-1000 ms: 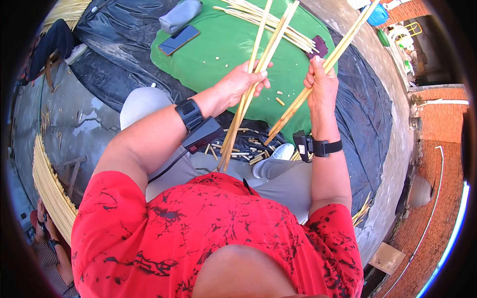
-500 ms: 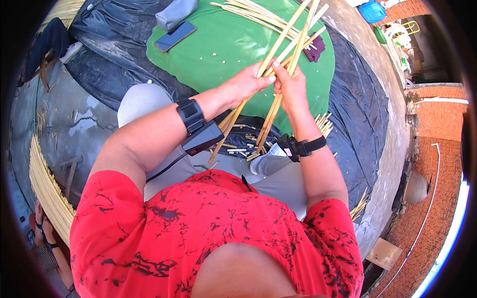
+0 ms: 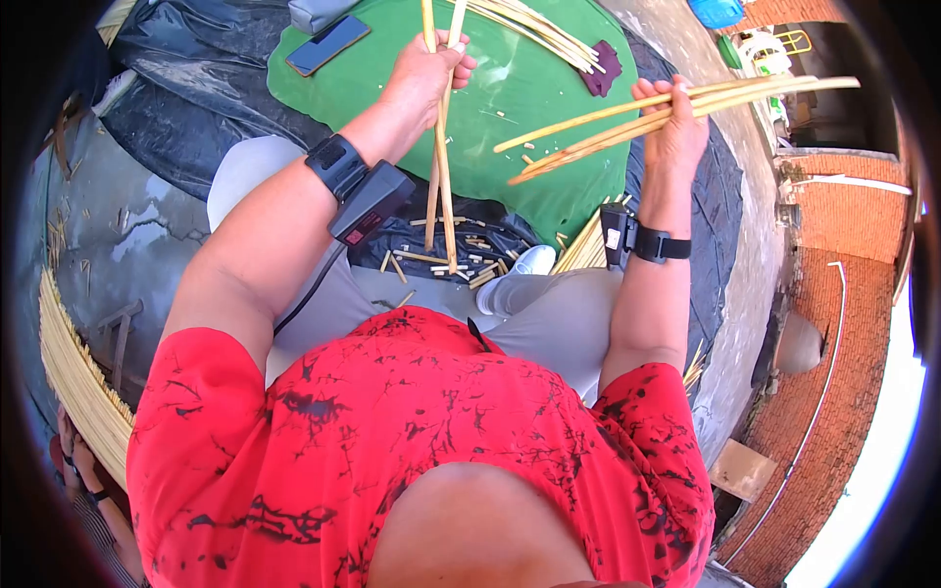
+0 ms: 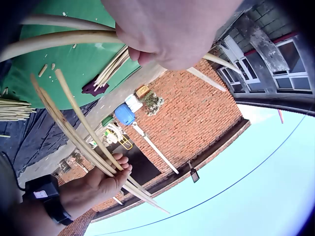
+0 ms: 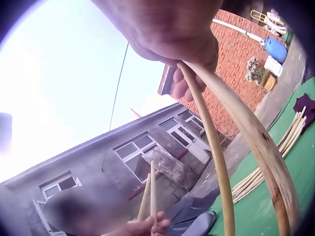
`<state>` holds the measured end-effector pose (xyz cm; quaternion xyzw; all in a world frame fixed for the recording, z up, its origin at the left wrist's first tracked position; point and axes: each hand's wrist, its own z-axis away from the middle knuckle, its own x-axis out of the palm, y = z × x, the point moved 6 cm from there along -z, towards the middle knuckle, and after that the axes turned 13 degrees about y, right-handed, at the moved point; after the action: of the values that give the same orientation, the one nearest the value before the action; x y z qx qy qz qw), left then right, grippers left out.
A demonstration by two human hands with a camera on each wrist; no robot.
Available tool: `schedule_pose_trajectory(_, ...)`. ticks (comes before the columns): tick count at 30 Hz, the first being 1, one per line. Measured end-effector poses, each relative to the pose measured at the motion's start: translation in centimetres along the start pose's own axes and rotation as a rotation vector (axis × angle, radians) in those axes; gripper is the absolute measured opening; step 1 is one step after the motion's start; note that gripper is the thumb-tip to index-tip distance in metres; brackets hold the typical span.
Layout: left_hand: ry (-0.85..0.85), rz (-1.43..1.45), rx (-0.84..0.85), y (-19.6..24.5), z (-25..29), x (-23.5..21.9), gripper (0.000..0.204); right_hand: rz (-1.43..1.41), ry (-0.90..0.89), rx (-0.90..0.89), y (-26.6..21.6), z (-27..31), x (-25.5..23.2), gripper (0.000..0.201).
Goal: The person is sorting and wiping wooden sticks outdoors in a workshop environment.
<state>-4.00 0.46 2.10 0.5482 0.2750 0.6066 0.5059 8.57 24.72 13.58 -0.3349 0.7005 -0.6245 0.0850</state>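
In the head view the left hand [image 3: 423, 78] grips two pale sticks [image 3: 443, 167] that cross near the fingers and hang down toward the lap. Out to the right, the right hand [image 3: 676, 132] holds several sticks [image 3: 598, 134] between thumb and fingers, lying nearly level, their darker ends pointing left. The two hands are well apart. In the left wrist view the right hand [image 4: 106, 179] has its fingers curled round its sticks [image 4: 74, 135]. The right wrist view shows a spotted stick [image 5: 246, 123] and a thinner one [image 5: 209, 132] coming from the right hand [image 5: 170, 29].
On the green cloth [image 3: 392, 127] lie a phone [image 3: 328, 45], a bundle of sticks [image 3: 529, 27] and a dark purple cloth [image 3: 602, 69]. Short cut pieces [image 3: 480, 265] are scattered by the shoe [image 3: 534, 261]. More sticks [image 3: 588, 240] lie beside the right leg.
The hands came together with the sticks crossing, then moved apart. The left hand is now farther up and left; the right hand is farther right, its sticks turned nearly level.
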Motion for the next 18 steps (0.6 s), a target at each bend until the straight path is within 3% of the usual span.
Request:
schedule_pose_trajectory(2,0.044,0.024,0.036,1.4,-0.3,-0.8,0.017,0.056,-0.002,-0.175,-3.6,-2.1,-0.4,0.022)
schedule_pose_trajectory(4,0.144,0.093,0.183,2.9,-1.2,-1.8,0.017,0.111,-0.063,-0.307,-5.1,-3.4,0.7,0.023)
schedule_pose_trajectory(7,0.224,0.113,0.230,3.6,-1.1,-1.9,0.017,0.177,-0.070,-0.361,-2.8,-3.8,2.1,0.022)
schedule_pose_trajectory(9,0.295,0.114,0.232,4.0,-0.8,-1.8,0.019,0.222,-0.080,-0.331,0.2,-3.8,2.2,0.021)
schedule_pose_trajectory(11,0.159,0.105,0.297,4.4,-0.7,-1.2,0.015,0.289,-0.067,-0.257,3.9,-3.7,1.4,0.019)
schedule_pose_trajectory(16,0.171,0.073,0.304,5.3,0.4,-1.5,0.013,0.400,-0.092,-0.187,11.3,-3.6,-1.9,0.015)
schedule_pose_trajectory(18,0.179,0.086,0.221,5.1,0.4,-1.9,0.012,0.389,-0.107,-0.131,13.0,-3.6,-2.7,0.014)
